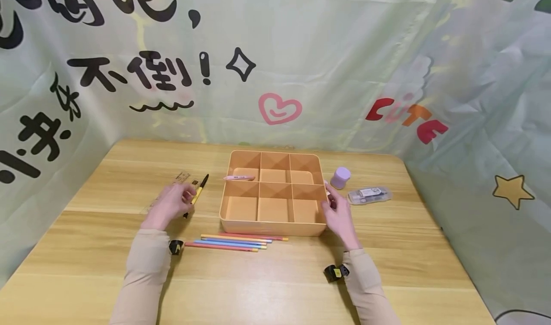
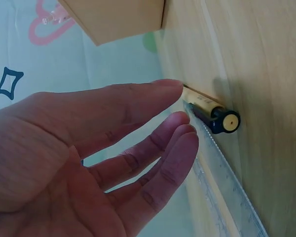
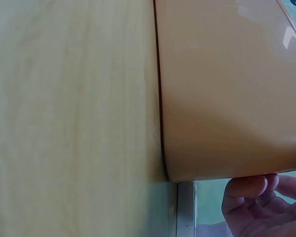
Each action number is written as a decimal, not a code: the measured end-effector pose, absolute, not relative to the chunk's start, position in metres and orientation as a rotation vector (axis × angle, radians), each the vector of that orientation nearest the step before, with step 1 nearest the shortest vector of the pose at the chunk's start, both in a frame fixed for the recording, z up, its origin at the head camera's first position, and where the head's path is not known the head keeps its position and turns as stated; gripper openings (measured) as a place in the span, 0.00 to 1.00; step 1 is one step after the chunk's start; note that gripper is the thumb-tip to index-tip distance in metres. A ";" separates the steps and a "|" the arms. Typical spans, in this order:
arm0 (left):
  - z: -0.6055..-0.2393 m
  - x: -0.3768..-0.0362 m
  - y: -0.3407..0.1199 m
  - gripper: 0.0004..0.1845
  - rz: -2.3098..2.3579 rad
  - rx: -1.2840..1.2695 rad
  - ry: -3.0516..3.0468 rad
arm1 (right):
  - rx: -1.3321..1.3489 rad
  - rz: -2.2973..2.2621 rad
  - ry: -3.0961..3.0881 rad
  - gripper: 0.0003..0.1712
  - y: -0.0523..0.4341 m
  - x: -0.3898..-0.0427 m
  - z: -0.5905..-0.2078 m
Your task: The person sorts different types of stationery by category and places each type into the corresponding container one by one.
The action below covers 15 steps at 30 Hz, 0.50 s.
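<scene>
My left hand (image 1: 172, 201) hovers over the left of the table beside a yellow and black pen (image 1: 200, 189). In the left wrist view its thumb and fingers are bent but apart, with the thumb tip right at the pen (image 2: 207, 106) and nothing held. A clear ruler (image 2: 232, 190) lies alongside, partly covered by that hand. My right hand (image 1: 338, 216) touches the right outer wall of a peach compartment box (image 1: 275, 228). In the right wrist view its fingertips (image 3: 249, 186) lie at the box wall, loosely curled. A pink pen (image 1: 239, 177) lies across the box's left side.
Several coloured pencils (image 1: 232, 242) lie before the box. Right of it stand a purple lidded pot (image 1: 340, 177) and a clear plastic case (image 1: 370, 195). A printed cloth (image 1: 327, 66) hangs behind the wooden table (image 1: 275, 291).
</scene>
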State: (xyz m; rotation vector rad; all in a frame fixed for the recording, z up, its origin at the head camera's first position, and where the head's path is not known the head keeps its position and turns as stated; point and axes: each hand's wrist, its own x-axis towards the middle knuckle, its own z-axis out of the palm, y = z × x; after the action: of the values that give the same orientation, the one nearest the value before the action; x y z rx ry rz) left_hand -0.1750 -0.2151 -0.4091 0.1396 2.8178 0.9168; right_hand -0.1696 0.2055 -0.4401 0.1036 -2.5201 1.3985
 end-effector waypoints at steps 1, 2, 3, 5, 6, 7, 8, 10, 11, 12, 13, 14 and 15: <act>-0.409 -0.175 -0.215 0.20 0.921 0.129 2.804 | 0.101 1.402 -2.522 0.30 0.205 -0.170 -0.440; -0.410 -0.174 -0.215 0.21 0.926 0.122 2.793 | 0.097 1.405 -2.522 0.30 0.205 -0.170 -0.440; -0.410 -0.175 -0.215 0.21 0.926 0.118 2.788 | 0.094 1.411 -2.522 0.30 0.205 -0.170 -0.440; -0.410 -0.175 -0.214 0.22 0.914 0.108 2.789 | 0.088 1.415 -2.521 0.30 0.206 -0.170 -0.440; -0.411 -0.175 -0.214 0.22 0.908 0.105 2.788 | 0.088 1.419 -2.519 0.30 0.206 -0.170 -0.440; -0.411 -0.176 -0.214 0.22 0.908 0.098 2.782 | 0.087 1.420 -2.519 0.30 0.206 -0.170 -0.439; -0.410 -0.176 -0.214 0.22 0.906 0.095 2.779 | 0.087 1.422 -2.519 0.30 0.206 -0.170 -0.439; -0.411 -0.176 -0.214 0.21 0.905 0.082 2.771 | 0.087 1.425 -2.522 0.30 0.206 -0.171 -0.439; -0.411 -0.176 -0.215 0.21 0.906 0.078 2.766 | 0.086 1.428 -2.526 0.30 0.206 -0.171 -0.439; -0.411 -0.176 -0.214 0.21 0.909 0.072 2.761 | 0.085 1.431 -2.529 0.30 0.206 -0.171 -0.439; -0.411 -0.176 -0.214 0.21 0.913 0.064 2.756 | 0.084 1.430 -2.533 0.30 0.207 -0.171 -0.439; -0.411 -0.176 -0.214 0.21 0.913 0.057 2.753 | 0.083 1.428 -2.536 0.30 0.207 -0.172 -0.439; -0.412 -0.176 -0.214 0.21 0.914 0.052 2.752 | 0.082 1.425 -2.539 0.30 0.207 -0.172 -0.439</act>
State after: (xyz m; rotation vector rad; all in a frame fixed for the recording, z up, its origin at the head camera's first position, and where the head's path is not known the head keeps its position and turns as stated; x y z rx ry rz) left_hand -0.1764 -0.2140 -0.4117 0.0518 2.7520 0.9144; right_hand -0.1717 0.2071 -0.4391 0.0820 -2.5394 1.4254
